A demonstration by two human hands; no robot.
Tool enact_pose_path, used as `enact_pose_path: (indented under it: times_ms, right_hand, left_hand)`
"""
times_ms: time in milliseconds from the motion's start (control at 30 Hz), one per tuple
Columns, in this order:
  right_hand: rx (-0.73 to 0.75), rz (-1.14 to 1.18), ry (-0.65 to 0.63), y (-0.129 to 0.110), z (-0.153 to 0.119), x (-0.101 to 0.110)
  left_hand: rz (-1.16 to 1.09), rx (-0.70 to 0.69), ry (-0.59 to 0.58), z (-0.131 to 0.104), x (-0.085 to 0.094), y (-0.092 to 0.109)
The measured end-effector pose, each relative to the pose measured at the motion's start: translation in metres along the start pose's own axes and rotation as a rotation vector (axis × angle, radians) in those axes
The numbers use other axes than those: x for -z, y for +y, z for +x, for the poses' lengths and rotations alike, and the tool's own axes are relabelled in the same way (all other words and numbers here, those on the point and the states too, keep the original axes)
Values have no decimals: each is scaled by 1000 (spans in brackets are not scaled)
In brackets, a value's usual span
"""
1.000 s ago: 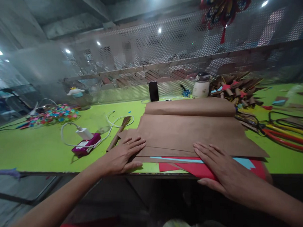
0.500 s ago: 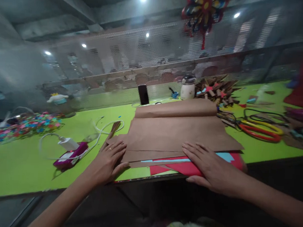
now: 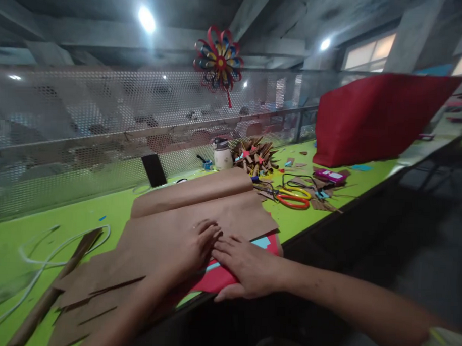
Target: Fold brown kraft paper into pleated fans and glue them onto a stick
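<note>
Brown paper (image 3: 160, 241), with a rolled far edge, lies over the green table (image 3: 10, 210) in front of me. My left hand (image 3: 200, 245) is on the paper near its middle, fingers slightly bent and nothing seen in them. Right beside it, my right hand (image 3: 243, 264) lies flat with its thumb apart, over the paper's near edge and a red sheet (image 3: 215, 281). A light blue piece (image 3: 262, 242) shows past my right wrist. Slit brown pieces (image 3: 97, 299) lie at the near left, partly behind my left forearm.
Orange-handled (image 3: 293, 202) and yellow-handled scissors (image 3: 300, 193) lie at the right among scraps. Behind are a white jar (image 3: 223, 156), a pile of paper rolls (image 3: 256, 156) and a black phone (image 3: 154, 170). A large red bag (image 3: 369, 120) stands far right; a white cable (image 3: 38, 261) lies left.
The view has turned right, bringing the red bag in. My left hand has moved from the paper's left edge to beside my right hand, which stays flat near the front edge.
</note>
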State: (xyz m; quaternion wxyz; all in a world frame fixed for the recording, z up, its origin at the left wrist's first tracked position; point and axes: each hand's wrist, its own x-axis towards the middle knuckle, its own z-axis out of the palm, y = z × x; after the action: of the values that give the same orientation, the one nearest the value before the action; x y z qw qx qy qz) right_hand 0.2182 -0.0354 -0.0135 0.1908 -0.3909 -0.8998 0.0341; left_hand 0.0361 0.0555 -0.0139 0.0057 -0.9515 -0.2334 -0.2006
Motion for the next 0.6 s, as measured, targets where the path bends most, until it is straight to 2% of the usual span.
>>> enact_pose_path:
  times_ms: [67, 167, 233, 300, 333, 400, 467, 533, 600]
  right_hand:
    - [31, 65, 33, 4, -4, 3]
    - [5, 163, 139, 28, -20, 10]
    - [-144, 177, 262, 58, -35, 21]
    - [-389, 62, 415, 97, -52, 36]
    - [-488, -24, 440, 118, -60, 45]
    - [-638, -186, 349, 155, -75, 59]
    - [-678, -295, 246, 182, -87, 67]
    - [-644, -340, 185, 197, -95, 69]
    - [-605, -343, 150, 201, -98, 68]
  left_hand:
    - [24, 49, 45, 1, -17, -10]
    - [54, 85, 12, -3, -24, -19]
    - [61, 94, 5, -4, -21, -18]
    - [62, 99, 15, -5, -18, -15]
    - [63, 105, 22, -5, -17, -13]
    - [70, 121, 35, -4, -16, -11]
    - [79, 140, 53, -2, -14, -11]
    - [78, 136, 41, 1, -8, -11]
    - [79, 117, 19, 8, 1, -10]
